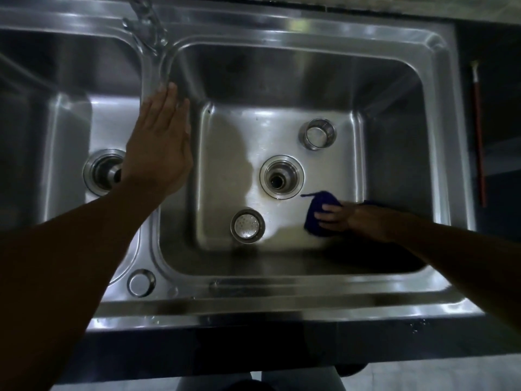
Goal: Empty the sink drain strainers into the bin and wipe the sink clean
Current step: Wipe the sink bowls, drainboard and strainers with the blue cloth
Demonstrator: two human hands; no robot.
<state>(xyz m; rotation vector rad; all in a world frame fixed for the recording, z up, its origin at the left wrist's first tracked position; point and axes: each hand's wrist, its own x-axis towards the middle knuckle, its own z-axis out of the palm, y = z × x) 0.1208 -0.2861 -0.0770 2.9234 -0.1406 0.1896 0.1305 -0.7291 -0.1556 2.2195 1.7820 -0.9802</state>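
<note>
Looking down into a steel double sink, dim and glossy under low light. At far left, the left basin with its open drain, partly hidden behind the wrist. Reaching in from the lower left, the left hand, flat, palm down, over the divider between the 2 basins, fingers stretched out and together, gripping nothing, tips near the base of the tap. Below the forearm, on the front rim, a small round steel cap. Further right, the right basin, its floor bright and wet-looking. Lying on that floor toward the front, 1 strainer, perforated base up or facing the camera, cannot tell which. Just right of it and farther back, the open centre drain, no strainer seated in it. Behind that, a second strainer, tipped on its side, open mouth showing. Right of the drain, a blue cloth pressed to the basin floor under the right hand, fingers spread flat on top, pinning rather than clenching it. At far right, outside the sink, a thin red-handled stick standing against the dark surround.
</note>
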